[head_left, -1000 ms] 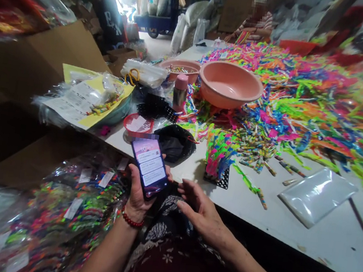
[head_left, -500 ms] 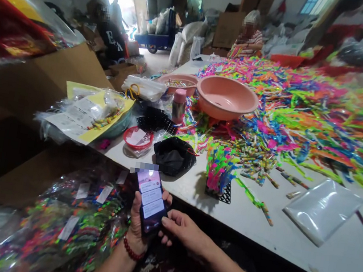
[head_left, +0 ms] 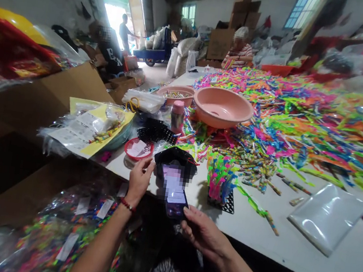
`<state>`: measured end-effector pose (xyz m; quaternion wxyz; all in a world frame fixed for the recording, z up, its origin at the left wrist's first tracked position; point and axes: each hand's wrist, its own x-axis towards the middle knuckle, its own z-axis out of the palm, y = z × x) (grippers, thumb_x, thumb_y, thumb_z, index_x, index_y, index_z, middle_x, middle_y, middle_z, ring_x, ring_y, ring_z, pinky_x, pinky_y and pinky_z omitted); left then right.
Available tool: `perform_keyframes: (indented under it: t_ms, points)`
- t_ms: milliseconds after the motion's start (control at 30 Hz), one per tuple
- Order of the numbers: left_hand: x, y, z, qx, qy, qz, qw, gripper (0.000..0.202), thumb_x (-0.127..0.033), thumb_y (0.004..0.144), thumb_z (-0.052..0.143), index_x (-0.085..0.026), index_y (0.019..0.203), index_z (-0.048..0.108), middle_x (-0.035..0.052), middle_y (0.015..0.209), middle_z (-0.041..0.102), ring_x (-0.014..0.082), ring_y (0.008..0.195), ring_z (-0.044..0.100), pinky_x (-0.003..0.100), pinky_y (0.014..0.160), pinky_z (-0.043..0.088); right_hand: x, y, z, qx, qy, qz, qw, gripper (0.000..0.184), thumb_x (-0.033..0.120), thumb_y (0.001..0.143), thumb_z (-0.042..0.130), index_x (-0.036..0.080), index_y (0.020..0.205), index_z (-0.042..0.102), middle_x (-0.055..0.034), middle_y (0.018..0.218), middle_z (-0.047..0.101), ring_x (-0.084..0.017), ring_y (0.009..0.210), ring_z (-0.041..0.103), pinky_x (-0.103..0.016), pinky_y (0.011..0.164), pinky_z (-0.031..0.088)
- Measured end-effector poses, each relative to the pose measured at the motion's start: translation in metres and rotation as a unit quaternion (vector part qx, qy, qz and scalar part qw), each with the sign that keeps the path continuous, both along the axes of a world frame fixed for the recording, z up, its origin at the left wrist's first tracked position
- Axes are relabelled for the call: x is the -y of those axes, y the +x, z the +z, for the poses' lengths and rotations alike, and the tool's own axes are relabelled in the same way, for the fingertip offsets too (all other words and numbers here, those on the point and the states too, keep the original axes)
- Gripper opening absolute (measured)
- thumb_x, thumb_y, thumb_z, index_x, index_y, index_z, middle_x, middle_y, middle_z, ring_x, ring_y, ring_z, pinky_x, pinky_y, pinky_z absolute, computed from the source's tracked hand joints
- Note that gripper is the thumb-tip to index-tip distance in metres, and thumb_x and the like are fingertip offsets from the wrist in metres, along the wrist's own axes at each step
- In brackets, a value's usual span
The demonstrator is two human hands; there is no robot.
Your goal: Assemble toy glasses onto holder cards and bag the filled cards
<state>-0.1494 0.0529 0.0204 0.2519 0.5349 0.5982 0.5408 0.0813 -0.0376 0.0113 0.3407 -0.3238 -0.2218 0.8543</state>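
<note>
My right hand (head_left: 203,233) grips the lower end of a smartphone (head_left: 176,205), thumb on its edge; the screen is lit and partly blurred. The phone's upper end is over the mouth of a black bag (head_left: 178,157) on the table. Loosely bent and holding nothing that I can see, my left hand (head_left: 139,179) is at the bag's left side, just below a red basket (head_left: 139,149) with paper in it. Whether its fingertips touch the bag, I cannot tell. A red bead bracelet circles the left wrist.
Colourful plastic strips (head_left: 306,113) heap the white table (head_left: 256,227). Near me are a black rack of colourful pieces (head_left: 220,182) and a clear plastic packet (head_left: 328,217). Behind stand a pink-lidded bottle (head_left: 177,116) and pink basin (head_left: 222,108). An open carton (head_left: 46,90) is left; people work farther back.
My left hand has let go of the phone and moved up toward the black bag. My right hand now holds the phone, moved forward and right to the bag. The view has tilted up slightly.
</note>
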Motion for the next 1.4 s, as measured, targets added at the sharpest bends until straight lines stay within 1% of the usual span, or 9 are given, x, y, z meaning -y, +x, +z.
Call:
perform_keyframes:
  t_ms: [67,167,300,467,733,1067,1133,1267,1400]
  points:
    - [-0.028,-0.005,0.008,-0.199,0.045,-0.027,0.979,0.033,-0.034,0.091,0.062,-0.016,0.118,0.062,0.0122,0.116,0.061,0.0251,0.109,0.056,0.037,0.100,0.043,-0.002,-0.003,0.003,0.003,-0.019,-0.013,1.000,0.036,0.038,0.073,0.081,0.017,0.087,0.055,0.0044,0.060,0.060,-0.001,0.044,0.046,-0.009,0.040,0.026]
    - [-0.061,0.000,0.020,-0.425,0.006,-0.048,0.904,0.044,-0.029,0.089,0.066,-0.015,0.129,0.055,0.0157,0.128,0.054,0.0292,0.122,0.048,0.039,0.104,0.039,-0.006,-0.009,0.006,0.004,-0.045,-0.035,0.998,0.038,0.036,0.070,0.083,0.018,0.087,0.053,0.0053,0.060,0.059,-0.001,0.043,0.045,-0.008,0.038,0.025]
    - [-0.083,0.009,0.026,-0.522,-0.096,-0.080,0.844,0.020,-0.025,0.094,0.055,-0.016,0.108,0.065,0.0142,0.109,0.063,0.0280,0.105,0.059,0.037,0.091,0.043,-0.015,-0.015,0.008,0.011,-0.065,-0.061,0.996,0.037,0.034,0.071,0.081,0.017,0.084,0.052,0.0045,0.061,0.059,-0.001,0.044,0.046,-0.008,0.037,0.024]
    - [-0.072,0.006,0.022,-0.502,-0.107,-0.097,0.853,0.027,-0.028,0.098,0.044,-0.016,0.098,0.068,0.0127,0.098,0.067,0.0261,0.094,0.062,0.032,0.081,0.044,-0.034,-0.022,0.006,0.027,-0.060,-0.099,0.993,0.032,0.032,0.074,0.079,0.016,0.080,0.052,0.0040,0.060,0.059,-0.001,0.043,0.046,-0.009,0.036,0.027]
    - [-0.007,0.016,0.027,-0.455,-0.108,-0.145,0.872,0.034,-0.034,0.102,0.035,-0.019,0.107,0.065,0.0105,0.100,0.069,0.0249,0.092,0.064,0.032,0.078,0.042,-0.065,-0.033,0.013,0.066,-0.055,-0.137,0.987,0.023,0.024,0.093,0.059,0.015,0.073,0.052,0.0043,0.054,0.053,-0.001,0.039,0.043,-0.008,0.035,0.030]
    - [0.019,0.034,0.007,-0.334,-0.171,-0.091,0.923,0.030,-0.028,0.103,0.033,-0.016,0.093,0.060,0.0120,0.092,0.068,0.0249,0.087,0.063,0.031,0.073,0.038,-0.082,-0.045,-0.012,0.295,0.114,-0.085,0.945,0.026,0.029,0.090,0.063,0.018,0.069,0.051,0.0032,0.056,0.058,-0.008,0.042,0.051,-0.019,0.044,0.041]
    - [0.020,0.033,0.001,-0.301,-0.169,-0.102,0.933,0.027,-0.027,0.102,0.035,-0.017,0.094,0.058,0.0109,0.091,0.067,0.0240,0.086,0.063,0.030,0.073,0.038,-0.081,-0.045,-0.012,0.368,0.203,-0.096,0.902,0.020,0.032,0.088,0.063,0.019,0.075,0.056,0.0031,0.062,0.060,-0.010,0.052,0.055,-0.022,0.053,0.044]
    - [0.023,0.033,-0.008,-0.269,-0.150,-0.134,0.942,0.023,-0.025,0.102,0.036,-0.016,0.098,0.057,0.0104,0.093,0.065,0.0228,0.088,0.061,0.029,0.075,0.037,-0.085,-0.041,-0.005,0.523,0.447,-0.080,0.721,0.014,0.032,0.085,0.065,0.019,0.084,0.061,-0.0053,0.102,0.066,-0.017,0.096,0.060,-0.029,0.085,0.046]
    - [0.021,0.033,-0.009,-0.245,-0.151,-0.106,0.952,0.026,-0.027,0.102,0.036,-0.018,0.087,0.055,0.0070,0.082,0.063,0.0204,0.077,0.058,0.028,0.069,0.034,-0.087,-0.041,0.001,0.598,0.477,0.063,0.641,0.027,0.040,0.097,0.049,0.017,0.090,0.062,-0.0088,0.099,0.067,-0.019,0.090,0.062,-0.029,0.079,0.044]
